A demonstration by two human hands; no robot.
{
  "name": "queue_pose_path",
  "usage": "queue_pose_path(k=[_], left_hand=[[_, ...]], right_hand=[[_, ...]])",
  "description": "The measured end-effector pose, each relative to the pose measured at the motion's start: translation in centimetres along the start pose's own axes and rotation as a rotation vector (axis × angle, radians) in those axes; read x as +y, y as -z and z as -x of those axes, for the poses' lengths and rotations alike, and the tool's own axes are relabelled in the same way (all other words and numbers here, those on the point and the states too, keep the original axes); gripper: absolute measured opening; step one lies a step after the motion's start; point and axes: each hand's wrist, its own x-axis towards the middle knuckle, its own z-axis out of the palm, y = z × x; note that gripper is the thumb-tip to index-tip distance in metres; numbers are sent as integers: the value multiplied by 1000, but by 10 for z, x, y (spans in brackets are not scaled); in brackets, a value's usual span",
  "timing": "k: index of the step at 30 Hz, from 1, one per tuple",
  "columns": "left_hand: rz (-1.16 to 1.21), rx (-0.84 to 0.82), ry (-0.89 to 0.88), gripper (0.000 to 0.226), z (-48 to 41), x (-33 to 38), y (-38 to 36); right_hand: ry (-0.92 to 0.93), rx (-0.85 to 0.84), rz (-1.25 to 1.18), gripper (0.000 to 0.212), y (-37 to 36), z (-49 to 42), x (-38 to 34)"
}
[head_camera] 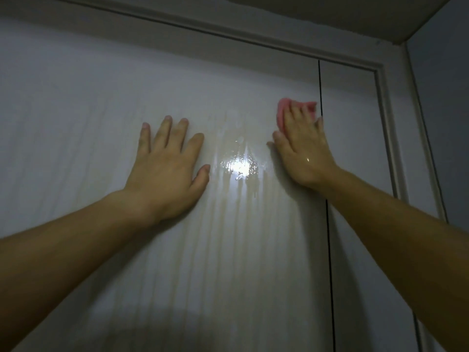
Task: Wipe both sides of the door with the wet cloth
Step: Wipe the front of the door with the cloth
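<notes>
A single wide-angle view from a camera on the person's head. It faces a white door point(241, 250) head-on and tilts slightly upward, so the door frame point(387, 128) and a strip of ceiling point(330, 11) fill the top right corner. The door is close enough that the left hand point(165, 171) and right hand point(304, 153) reach it near mid-picture. Both forearms enter from the lower corners. Straight edges bow outward.
</notes>
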Motion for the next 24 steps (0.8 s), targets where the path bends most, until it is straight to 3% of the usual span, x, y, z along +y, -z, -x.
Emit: queue_pose_path(k=[2,7,9,12,13,17,19,24], left_hand=[[-5,-7,4,73,5,-6,0],[18,-33,-19,76,11,-17,1],[30,-36,-37,76,11,-21,3],[58,-36,-75,75,12,-31,3],[75,-36,-89,75,14,-35,3],[85,-3,-41,74,28,-58,8],[52,-7,23,73,36,-71,10],[27,-9,115,71,45,-102,13]], right_hand=[[-41,19,-13,75,-4,0,-22],[393,-68,90,75,-18,40,-73],[325,-55,104,74,-11,16,-61],[24,-30,42,75,0,-19,-57],[-1,-21,47,77,-2,-20,-69],[315,-67,121,82,-22,22,-118],[383,-63,132,82,-17,16,-117],[-21,-2,-61,82,-6,-29,-134]])
